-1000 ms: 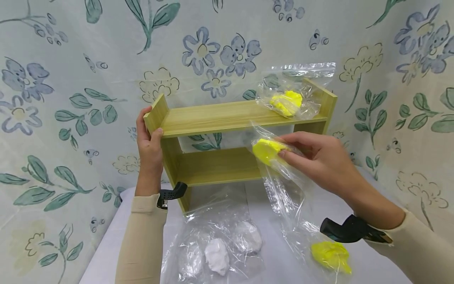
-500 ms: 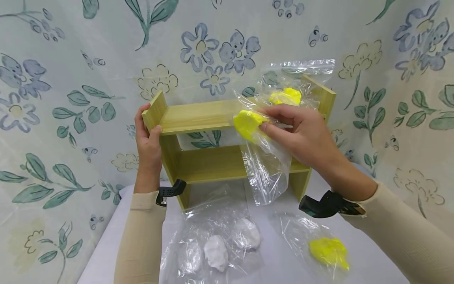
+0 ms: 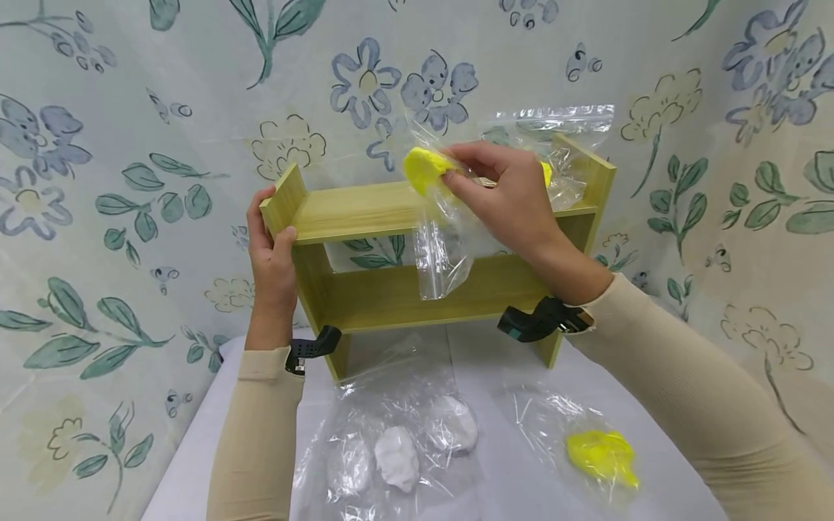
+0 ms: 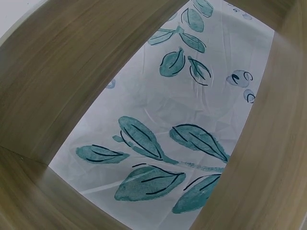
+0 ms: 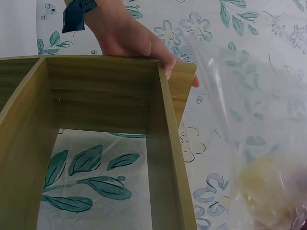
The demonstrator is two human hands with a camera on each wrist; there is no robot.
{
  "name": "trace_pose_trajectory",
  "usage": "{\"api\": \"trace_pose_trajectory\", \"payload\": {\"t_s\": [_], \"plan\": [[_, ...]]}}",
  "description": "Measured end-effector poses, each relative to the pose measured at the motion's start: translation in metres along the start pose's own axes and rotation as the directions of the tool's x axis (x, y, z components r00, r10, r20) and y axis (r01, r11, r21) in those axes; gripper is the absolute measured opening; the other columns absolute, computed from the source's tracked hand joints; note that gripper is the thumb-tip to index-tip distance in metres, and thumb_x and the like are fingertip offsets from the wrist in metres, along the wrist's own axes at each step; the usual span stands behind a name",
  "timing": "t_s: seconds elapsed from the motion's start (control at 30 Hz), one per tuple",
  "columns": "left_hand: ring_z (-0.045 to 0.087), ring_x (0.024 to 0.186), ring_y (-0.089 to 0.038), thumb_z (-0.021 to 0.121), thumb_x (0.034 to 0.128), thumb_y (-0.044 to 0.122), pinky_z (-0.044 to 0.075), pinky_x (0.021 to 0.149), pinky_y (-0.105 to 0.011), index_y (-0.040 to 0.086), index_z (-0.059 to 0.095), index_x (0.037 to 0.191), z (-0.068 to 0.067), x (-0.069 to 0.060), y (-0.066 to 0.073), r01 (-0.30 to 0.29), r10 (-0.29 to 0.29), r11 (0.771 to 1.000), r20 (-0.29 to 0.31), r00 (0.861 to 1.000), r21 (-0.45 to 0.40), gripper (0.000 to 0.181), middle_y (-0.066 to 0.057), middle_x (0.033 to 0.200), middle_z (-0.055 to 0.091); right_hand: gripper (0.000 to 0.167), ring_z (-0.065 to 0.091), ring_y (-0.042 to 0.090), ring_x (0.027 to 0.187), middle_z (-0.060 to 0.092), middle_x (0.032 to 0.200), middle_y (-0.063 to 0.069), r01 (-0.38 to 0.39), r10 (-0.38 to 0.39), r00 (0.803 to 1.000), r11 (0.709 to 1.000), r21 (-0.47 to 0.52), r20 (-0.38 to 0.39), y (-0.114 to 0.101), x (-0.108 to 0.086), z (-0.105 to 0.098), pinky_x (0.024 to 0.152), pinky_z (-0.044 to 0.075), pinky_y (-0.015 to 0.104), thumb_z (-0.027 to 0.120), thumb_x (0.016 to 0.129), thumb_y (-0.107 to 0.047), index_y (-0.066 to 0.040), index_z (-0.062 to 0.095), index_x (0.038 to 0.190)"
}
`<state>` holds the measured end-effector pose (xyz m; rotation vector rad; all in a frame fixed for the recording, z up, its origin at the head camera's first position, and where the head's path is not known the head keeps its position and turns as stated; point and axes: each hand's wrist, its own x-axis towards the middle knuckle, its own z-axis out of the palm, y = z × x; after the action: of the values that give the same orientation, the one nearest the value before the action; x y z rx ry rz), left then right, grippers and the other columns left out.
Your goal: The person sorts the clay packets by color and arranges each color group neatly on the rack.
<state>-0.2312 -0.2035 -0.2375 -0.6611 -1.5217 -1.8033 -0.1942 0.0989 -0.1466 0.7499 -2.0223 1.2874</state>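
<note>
A wooden two-tier shelf (image 3: 365, 210) stands on the table. With thumb and fingers, my left hand (image 3: 272, 268) grips the top of its left side panel; the right wrist view shows this left hand (image 5: 134, 38) too. Above the top board, my right hand (image 3: 511, 199) pinches a clear zip bag (image 3: 443, 264) by its soft yellow lump (image 3: 422, 171), which looks like clay. The bag's zip end hangs down in front of the shelf. Behind the right hand, another zip bag (image 3: 573, 155) with a yellow lump rests on the top board's right end, partly hidden.
A clear bag (image 3: 417, 391) with several white lumps (image 3: 397, 459) lies on the white tablecloth (image 3: 495, 463) before the shelf. To its right is a bag with a yellow lump (image 3: 601, 457). Floral cloth (image 3: 195, 87) hangs behind and at the sides.
My right hand has carried the zip bag up and left, from in front of the shelf's right part to above the top board. The left hand keeps its grip on the side panel.
</note>
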Motion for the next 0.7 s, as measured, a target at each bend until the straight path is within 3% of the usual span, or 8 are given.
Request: {"api": "trace_pose_trajectory", "payload": {"t_s": [0.17,0.33,0.53,0.7], "plan": [[0.037,0.120,-0.026,0.038,0.0876,-0.003,0.031,0.092,-0.032,0.022,0.041,0.139,-0.005,0.003,-0.010,-0.013,0.013,1.000,-0.006,1.000,-0.009,0.057,-0.006,0.142,0.039,0.025,0.065,0.006,0.096,0.070,0.108,0.001,0.036,-0.036,0.998,0.999,0.008,-0.045,0.005,0.011,0.018,0.079,0.052,0.022,0.067,0.088,-0.012,-0.006,0.071,0.112],[0.037,0.120,-0.026,0.038,0.0875,-0.005,0.032,0.092,-0.031,0.022,0.042,0.139,-0.005,0.004,-0.010,-0.014,0.014,0.999,-0.008,1.000,-0.031,0.058,-0.007,0.141,0.040,0.024,0.062,0.005,0.093,0.071,0.107,0.000,0.085,-0.093,0.993,0.991,-0.102,-0.076,0.009,0.025,0.033,0.078,0.050,0.020,0.065,0.089,-0.012,-0.008,0.071,0.111],[0.037,0.122,-0.026,0.038,0.0880,-0.005,0.032,0.094,-0.031,0.022,0.042,0.139,-0.004,0.003,-0.010,-0.017,0.017,0.999,-0.001,1.000,-0.028,0.058,-0.006,0.143,0.039,0.022,0.064,0.009,0.098,0.072,0.107,0.003,0.093,-0.102,0.994,0.973,-0.212,-0.030,0.019,0.040,0.043,0.087,0.045,0.018,0.062,0.088,-0.006,-0.008,0.073,0.107],[0.037,0.123,-0.025,0.038,0.0874,-0.005,0.031,0.095,-0.031,0.023,0.041,0.138,-0.005,0.003,-0.010,-0.002,0.002,1.000,-0.007,1.000,-0.022,0.058,-0.006,0.142,0.038,0.022,0.065,0.017,0.105,0.071,0.108,0.006,0.115,-0.110,0.993,0.926,-0.359,0.034,0.029,0.043,0.045,0.091,0.046,0.024,0.061,0.089,-0.003,-0.006,0.073,0.107]]}}
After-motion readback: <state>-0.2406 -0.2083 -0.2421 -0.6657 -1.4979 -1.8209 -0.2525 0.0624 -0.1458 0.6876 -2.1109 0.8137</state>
